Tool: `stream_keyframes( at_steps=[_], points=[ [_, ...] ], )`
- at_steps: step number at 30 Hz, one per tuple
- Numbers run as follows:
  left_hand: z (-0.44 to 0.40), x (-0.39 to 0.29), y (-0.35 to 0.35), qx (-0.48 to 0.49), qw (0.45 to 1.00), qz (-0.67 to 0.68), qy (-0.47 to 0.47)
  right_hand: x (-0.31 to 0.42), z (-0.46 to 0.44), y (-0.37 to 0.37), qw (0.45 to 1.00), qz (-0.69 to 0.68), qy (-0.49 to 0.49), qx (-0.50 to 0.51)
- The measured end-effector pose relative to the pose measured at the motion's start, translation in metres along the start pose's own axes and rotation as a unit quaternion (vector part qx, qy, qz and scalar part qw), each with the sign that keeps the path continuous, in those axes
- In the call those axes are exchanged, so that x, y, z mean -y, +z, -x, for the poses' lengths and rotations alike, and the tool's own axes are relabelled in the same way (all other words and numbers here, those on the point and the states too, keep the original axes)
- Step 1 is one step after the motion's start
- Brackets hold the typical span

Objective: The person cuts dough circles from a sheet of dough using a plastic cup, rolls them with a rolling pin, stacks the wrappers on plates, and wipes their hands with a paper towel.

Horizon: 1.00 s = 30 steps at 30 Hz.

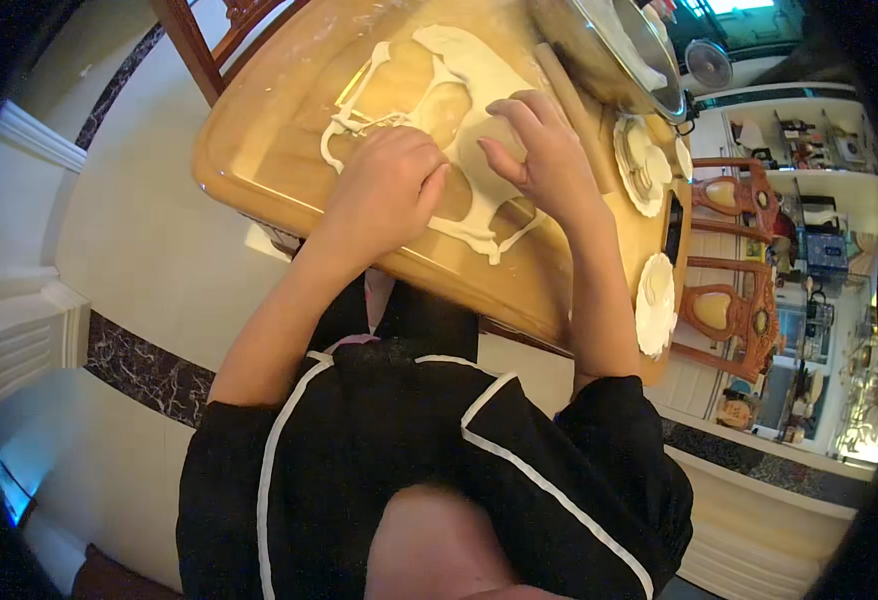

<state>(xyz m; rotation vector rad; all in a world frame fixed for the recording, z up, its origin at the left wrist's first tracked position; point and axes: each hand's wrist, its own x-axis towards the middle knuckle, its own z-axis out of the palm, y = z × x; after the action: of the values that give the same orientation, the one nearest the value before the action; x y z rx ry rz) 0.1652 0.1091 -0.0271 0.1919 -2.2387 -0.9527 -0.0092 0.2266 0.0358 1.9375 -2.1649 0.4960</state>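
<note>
We are keeping our two bare hands over a sheet of pale dough (484,85), which is lying at 12 o'clock on a wooden worktop (259,130), with large gaps and thin strips showing along its left and near sides. At 11 o'clock our left hand (384,180) is curling its fingers inward beside the strips; we cannot tell whether they are holding anything. At 1 o'clock our right hand (551,155) is spreading thumb and fingers wide over the sheet; we cannot tell whether it is touching.

The worktop's near edge is slanting down from 9 to 5 o'clock, passing just in front of our body. Bare wood is giving us room between 10 and 11 o'clock, and again between our right forearm and the near edge. Crowding the 1 o'clock side, a rolling pin (569,110) is lying next to a large metal bowl (609,75). White plates are standing near the right edge: one at 2 o'clock (649,208), another at 3 o'clock (656,330), both carrying pale, flat rounds (649,160). Beyond, carved chairs (719,312) are standing before shelves (824,215) whose packages are showing too small and blurred for us to read.
</note>
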Motion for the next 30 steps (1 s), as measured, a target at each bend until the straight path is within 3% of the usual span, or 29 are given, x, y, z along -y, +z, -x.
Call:
stream_keyframes(
  at_steps=[7,12,16,18,20,22,24,29,30],
  points=[
    [0.001,0.004,0.005,-0.037,0.999,0.01,0.022,0.0,-0.004,0.007,0.999,0.044,-0.028,0.003],
    [0.001,0.004,0.004,-0.043,0.999,0.015,0.021,0.007,-0.008,-0.008,0.989,0.102,-0.021,0.1],
    [0.003,0.002,0.0,-0.008,1.0,0.004,0.004,0.007,-0.01,-0.008,0.986,0.116,-0.034,0.113],
    [0.002,0.003,0.003,-0.002,1.0,0.0,0.003,0.013,-0.011,-0.006,0.98,0.13,0.042,0.144],
    [0.002,0.005,0.01,-0.054,0.998,-0.014,0.036,0.02,-0.012,0.001,0.977,0.143,0.085,0.132],
    [0.002,0.003,0.008,-0.027,0.998,-0.042,0.033,0.036,-0.016,0.009,0.972,0.158,0.129,0.115],
    [0.003,0.001,0.007,-0.004,0.997,-0.074,0.032,0.055,-0.02,0.015,0.935,0.19,0.291,0.075],
    [0.005,0.003,0.006,0.006,0.995,-0.087,0.049,0.037,-0.017,-0.006,0.948,0.161,0.238,0.138],
    [0.005,0.004,0.006,0.002,0.995,-0.089,0.05,0.029,-0.014,-0.014,0.969,0.129,0.153,0.144]
  ],
)
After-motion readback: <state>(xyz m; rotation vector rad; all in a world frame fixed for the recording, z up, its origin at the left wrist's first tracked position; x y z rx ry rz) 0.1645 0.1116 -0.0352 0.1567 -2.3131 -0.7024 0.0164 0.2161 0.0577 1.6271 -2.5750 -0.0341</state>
